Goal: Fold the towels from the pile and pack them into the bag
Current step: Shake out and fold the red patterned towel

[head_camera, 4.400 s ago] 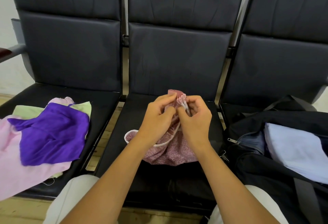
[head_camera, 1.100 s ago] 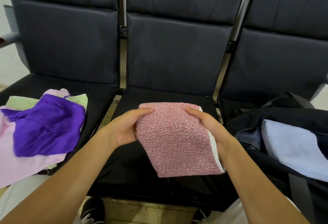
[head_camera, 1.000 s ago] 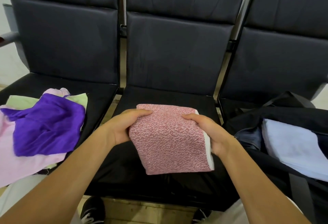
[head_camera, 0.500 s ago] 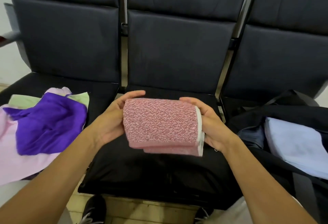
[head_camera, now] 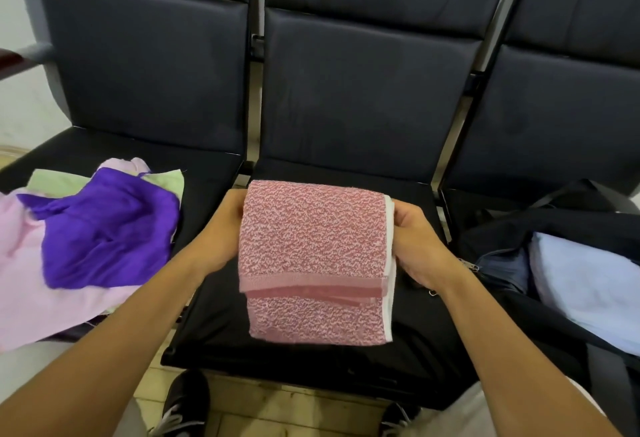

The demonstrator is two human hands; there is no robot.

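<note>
A pink speckled towel (head_camera: 313, 249) with a white edge hangs folded over above the middle seat. My left hand (head_camera: 216, 232) grips its left side and my right hand (head_camera: 415, 246) grips its right side, fingers hidden behind the cloth. The pile (head_camera: 79, 236) of purple, light pink and pale green towels lies on the left seat. A black bag (head_camera: 519, 229) stands open on the right seat with a folded light blue towel (head_camera: 588, 284) inside.
Three dark padded seats in a row, the middle seat (head_camera: 329, 350) bare under the towel. Metal frame bars run between the backrests. My shoes (head_camera: 187, 402) are on the wooden floor below the seat's front edge.
The crumpled pink towel has been spread, folded and lifted off the seat. In the last half second a lower flap has dropped down, so it hangs longer between my hands.
</note>
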